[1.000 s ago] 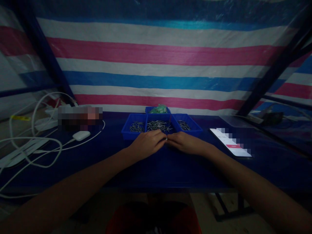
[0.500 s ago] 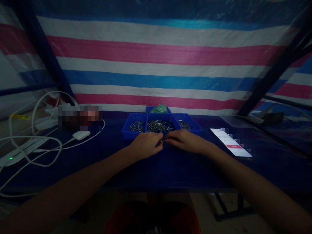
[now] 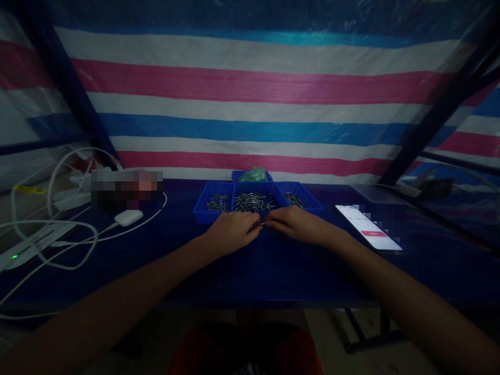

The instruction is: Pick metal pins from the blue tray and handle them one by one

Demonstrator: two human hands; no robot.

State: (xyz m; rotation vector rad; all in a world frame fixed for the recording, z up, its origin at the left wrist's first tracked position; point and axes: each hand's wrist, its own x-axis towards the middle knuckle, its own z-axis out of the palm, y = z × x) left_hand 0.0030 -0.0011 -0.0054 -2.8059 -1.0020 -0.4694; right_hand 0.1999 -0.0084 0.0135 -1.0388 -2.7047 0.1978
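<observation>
Metal piece [image 3: 263, 224] pinched between both hands [image 3: 233, 230], grips nearly closed, slightly farther apart than earlier

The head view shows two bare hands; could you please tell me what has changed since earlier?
The left hand has eased slightly left, away from the right hand, baring more of a small thin metallic piece between their fingertips. A green light now shows on the flat white device. The blue plastic bins stayed put.
</observation>
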